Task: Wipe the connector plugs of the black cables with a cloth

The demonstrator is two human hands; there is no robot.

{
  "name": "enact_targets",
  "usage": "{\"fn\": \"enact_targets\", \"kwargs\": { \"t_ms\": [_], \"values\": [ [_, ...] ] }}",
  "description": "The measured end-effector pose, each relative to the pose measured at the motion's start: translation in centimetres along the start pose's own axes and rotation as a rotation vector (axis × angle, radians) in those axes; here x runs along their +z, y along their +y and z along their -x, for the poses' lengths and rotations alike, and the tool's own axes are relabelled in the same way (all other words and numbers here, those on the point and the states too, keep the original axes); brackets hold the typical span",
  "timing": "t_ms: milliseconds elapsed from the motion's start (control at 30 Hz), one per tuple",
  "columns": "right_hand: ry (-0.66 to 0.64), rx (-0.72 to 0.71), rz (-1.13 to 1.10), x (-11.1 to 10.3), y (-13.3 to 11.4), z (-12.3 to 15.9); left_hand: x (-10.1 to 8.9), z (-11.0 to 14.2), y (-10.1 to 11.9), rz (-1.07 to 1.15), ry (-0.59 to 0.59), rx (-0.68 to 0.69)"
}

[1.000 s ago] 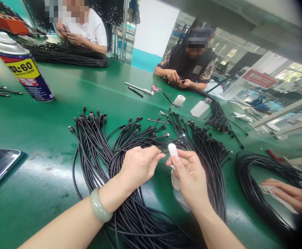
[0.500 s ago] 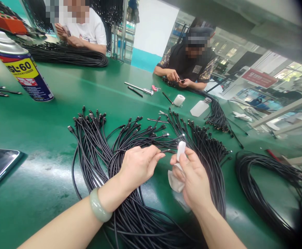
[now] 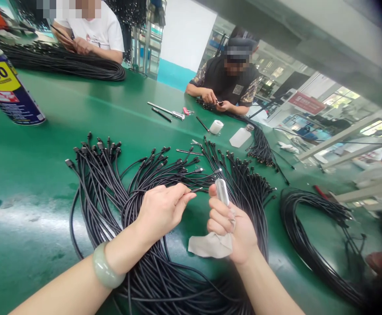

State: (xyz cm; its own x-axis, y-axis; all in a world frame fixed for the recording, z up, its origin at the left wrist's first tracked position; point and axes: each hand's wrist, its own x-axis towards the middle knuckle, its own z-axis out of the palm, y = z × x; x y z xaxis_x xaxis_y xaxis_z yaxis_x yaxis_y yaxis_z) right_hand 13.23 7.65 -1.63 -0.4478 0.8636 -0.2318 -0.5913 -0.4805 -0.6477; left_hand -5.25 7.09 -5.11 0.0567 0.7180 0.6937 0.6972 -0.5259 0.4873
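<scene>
My left hand (image 3: 162, 209) pinches the plug end of one black cable (image 3: 197, 190), lifted just above a big fanned bundle of black cables (image 3: 138, 183) on the green table (image 3: 29, 175). A pale green bangle sits on that wrist. My right hand (image 3: 230, 223) is closed around a small white stick-shaped object (image 3: 222, 190), held upright, with a grey cloth (image 3: 210, 245) tucked under its fingers. The cable's plug tip points at the white object, a short gap apart.
A blue and yellow spray can (image 3: 5, 89) stands far left. Tools (image 3: 166, 111), a white roll (image 3: 216, 127) and a white bottle (image 3: 240, 137) lie beyond the bundle. Two people work on cables at the far side. Another cable coil (image 3: 315, 236) lies right.
My right hand has lowered and turned the white object upright, and the cloth now hangs below it. The view has shifted right, so the can and phone slid left.
</scene>
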Motion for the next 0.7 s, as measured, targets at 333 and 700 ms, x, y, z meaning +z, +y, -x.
{"fn": "enact_targets", "kwargs": {
  "t_ms": [333, 700],
  "values": [
    [0.026, -0.003, 0.079, 0.05, -0.02, 0.04, 0.02, -0.11, 0.00, -0.007, -0.004, -0.001],
    [0.027, 0.043, -0.065, 0.62, -0.08, 0.01, 0.04, -0.08, 0.04, -0.003, -0.003, 0.003]
  ]
}}
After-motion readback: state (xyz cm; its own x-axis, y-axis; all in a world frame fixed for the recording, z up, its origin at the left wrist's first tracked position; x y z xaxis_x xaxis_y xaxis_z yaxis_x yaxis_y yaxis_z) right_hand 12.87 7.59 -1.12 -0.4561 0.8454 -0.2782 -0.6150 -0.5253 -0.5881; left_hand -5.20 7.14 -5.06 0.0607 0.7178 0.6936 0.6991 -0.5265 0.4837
